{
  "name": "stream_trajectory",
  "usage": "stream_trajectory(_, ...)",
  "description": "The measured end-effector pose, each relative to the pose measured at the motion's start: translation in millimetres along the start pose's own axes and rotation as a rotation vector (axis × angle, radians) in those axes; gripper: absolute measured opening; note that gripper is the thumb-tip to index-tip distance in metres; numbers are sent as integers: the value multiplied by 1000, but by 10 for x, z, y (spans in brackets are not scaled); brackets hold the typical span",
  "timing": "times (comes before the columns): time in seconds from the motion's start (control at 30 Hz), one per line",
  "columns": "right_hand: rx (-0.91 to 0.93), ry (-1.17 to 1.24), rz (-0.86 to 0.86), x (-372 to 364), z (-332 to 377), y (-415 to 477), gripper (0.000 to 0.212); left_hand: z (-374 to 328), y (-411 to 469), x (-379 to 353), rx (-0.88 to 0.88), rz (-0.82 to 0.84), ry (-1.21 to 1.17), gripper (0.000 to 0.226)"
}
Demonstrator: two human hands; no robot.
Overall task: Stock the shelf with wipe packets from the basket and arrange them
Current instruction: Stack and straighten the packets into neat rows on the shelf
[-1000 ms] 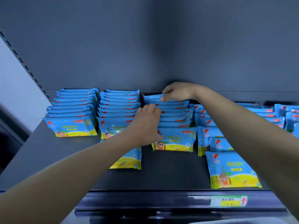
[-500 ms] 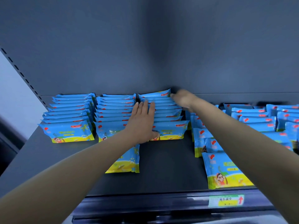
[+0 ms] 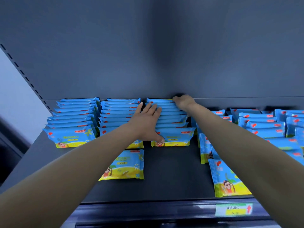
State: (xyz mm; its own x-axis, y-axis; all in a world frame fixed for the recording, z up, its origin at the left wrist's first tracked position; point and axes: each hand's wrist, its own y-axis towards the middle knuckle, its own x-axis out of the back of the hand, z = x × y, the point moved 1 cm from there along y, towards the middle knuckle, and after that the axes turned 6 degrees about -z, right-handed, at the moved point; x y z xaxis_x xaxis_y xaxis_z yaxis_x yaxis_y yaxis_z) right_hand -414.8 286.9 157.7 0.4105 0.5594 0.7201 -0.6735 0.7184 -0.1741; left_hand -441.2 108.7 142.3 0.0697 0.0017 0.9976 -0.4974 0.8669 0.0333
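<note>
Blue and yellow wipe packets stand in rows on the dark shelf (image 3: pixel 172 178). My left hand (image 3: pixel 148 122) lies flat with straight fingers on the left side of the third row (image 3: pixel 172 124), thumb against its front packet. My right hand (image 3: pixel 183 101) reaches to the back of that same row, fingers curled over the rearmost packet by the back wall. A single packet (image 3: pixel 125 165) lies flat in front of the second row (image 3: pixel 118 114). The basket is out of sight.
The first row (image 3: pixel 74 119) stands at the far left near the slotted upright (image 3: pixel 24 76). Looser rows of packets (image 3: pixel 266 125) fill the right side, one front packet (image 3: pixel 228 180) near the shelf edge. A price label (image 3: pixel 233 209) sits on the front rail.
The third row has been pushed back and squared up against the back wall. My right hand moved deeper to the rear of the row; my left hand flattened along its left side.
</note>
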Motion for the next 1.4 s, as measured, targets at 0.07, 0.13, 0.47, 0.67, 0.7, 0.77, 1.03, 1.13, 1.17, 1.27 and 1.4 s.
stream_trajectory(0.07, -30, 93, 27, 10, 11, 1, 37, 0, 17, 4, 0, -8, -18, 113)
stream_trajectory(0.13, -97, 206, 87, 31, 11, -3, 36, -13, 38, 24, 0, -17, -22, 111)
stream_trajectory(0.47, -144, 243, 142, 126, 15, -6, 33, -59, 64, -2, 16, 25, 70, 113)
stream_trajectory(0.67, -188, 106, 205, 163, -14, -83, 40, -46, 102, 0, 86, 154, 9, 126)
stream_trajectory(0.7, -204, 90, 217, 155, -24, -99, 44, -51, 98, -9, 108, 145, 5, 125)
stream_trajectory(0.77, -224, 114, 240, 130, -32, -118, 50, -72, 95, -24, 117, 87, 19, 123)
stream_trajectory(1.03, -149, 186, 225, 120, -35, -111, 44, -192, 112, -47, 121, 7, -28, 121)
stream_trajectory(1.13, -145, 85, 264, 195, -32, -172, 58, -159, 93, -33, 132, 16, 18, 120)
stream_trajectory(1.17, -141, 11, 282, 222, -27, -197, 64, -140, 88, -21, 133, 6, 29, 121)
stream_trajectory(1.27, -91, -205, 280, 282, -36, -284, 71, -87, 59, 7, 111, -80, 42, 124)
stream_trajectory(1.4, 13, -358, 237, 336, -30, -373, 65, -17, 9, -4, 108, -165, -7, 123)
